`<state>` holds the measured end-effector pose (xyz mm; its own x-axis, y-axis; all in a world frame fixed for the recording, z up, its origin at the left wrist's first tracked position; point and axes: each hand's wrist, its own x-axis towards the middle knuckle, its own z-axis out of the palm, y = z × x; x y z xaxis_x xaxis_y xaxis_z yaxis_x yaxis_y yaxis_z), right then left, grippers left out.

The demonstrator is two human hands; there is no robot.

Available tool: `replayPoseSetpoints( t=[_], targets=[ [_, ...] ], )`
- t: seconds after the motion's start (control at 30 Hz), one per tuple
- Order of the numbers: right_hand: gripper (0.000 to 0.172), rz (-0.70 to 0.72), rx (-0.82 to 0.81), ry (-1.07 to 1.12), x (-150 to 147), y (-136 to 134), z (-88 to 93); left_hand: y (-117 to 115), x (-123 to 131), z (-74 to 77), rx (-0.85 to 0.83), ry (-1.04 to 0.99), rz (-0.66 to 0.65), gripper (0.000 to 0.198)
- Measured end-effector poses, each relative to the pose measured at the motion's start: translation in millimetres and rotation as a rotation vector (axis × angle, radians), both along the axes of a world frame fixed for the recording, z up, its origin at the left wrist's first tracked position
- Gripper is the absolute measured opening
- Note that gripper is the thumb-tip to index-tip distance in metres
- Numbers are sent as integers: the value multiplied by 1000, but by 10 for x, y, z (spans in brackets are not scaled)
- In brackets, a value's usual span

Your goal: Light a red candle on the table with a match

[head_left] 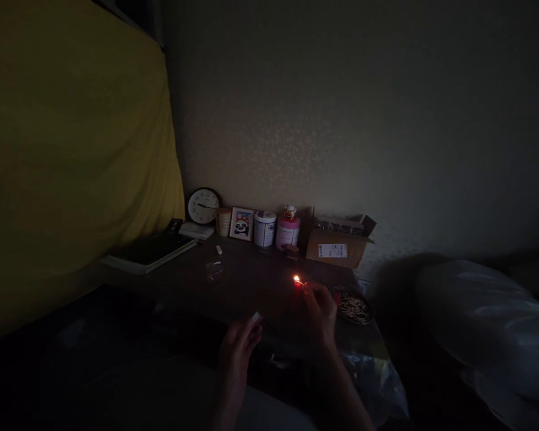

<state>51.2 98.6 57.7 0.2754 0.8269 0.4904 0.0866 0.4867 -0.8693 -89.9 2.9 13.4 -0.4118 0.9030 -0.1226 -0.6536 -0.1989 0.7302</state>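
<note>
Darkness swallows the near edge of the tabletop [251, 281], where both forearms run off the bottom of the frame and the small pale thing pinched in the left hand [240, 341] is too dim to identify. What the right hand [321, 306] holds at the flame [297, 279] is hidden by glare, and the labels on the two jars [265, 228] (and the cardboard box [339, 244]) are too small to read.

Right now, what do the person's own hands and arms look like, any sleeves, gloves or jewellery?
Both hands are bare, with no gloves. The left hand and right hand show no rings or watch, though the room is very dark. Both forearms are uncovered as far as the frame's bottom edge; no sleeve shows. No markings can be made out in this dim light.
</note>
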Motion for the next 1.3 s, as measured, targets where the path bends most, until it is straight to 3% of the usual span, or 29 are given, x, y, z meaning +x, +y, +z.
replayPoseSetpoints(
  t=[0.33,0.47,0.6,0.73,0.9,1.0,1.13,1.3],
  targets=[
    [18,-31,-33,-23,77,-82,48,27,-8,-13,-7,6,-10,32],
    [16,28,9,59,208,-230,199,6,-1,24,-18,-4,-1,34],
    [17,97,55,274,612,-409,508,-26,8,49,-8,-6,6,34],
    [18,20,101,234,1172,-513,685,-29,16,35,-5,6,-10,35],
    [18,-136,-122,-43,1532,-535,510,-43,34,29,-23,25,-36,37],
    [17,-215,-201,-44,1620,-581,421,-51,47,28,-15,38,-39,39],
    [22,-89,-102,106,1758,-573,368,-45,66,18,-26,35,-38,40],
    [15,-231,-209,-368,1841,-298,49,-40,82,32,-65,51,-58,39]
  ],
)
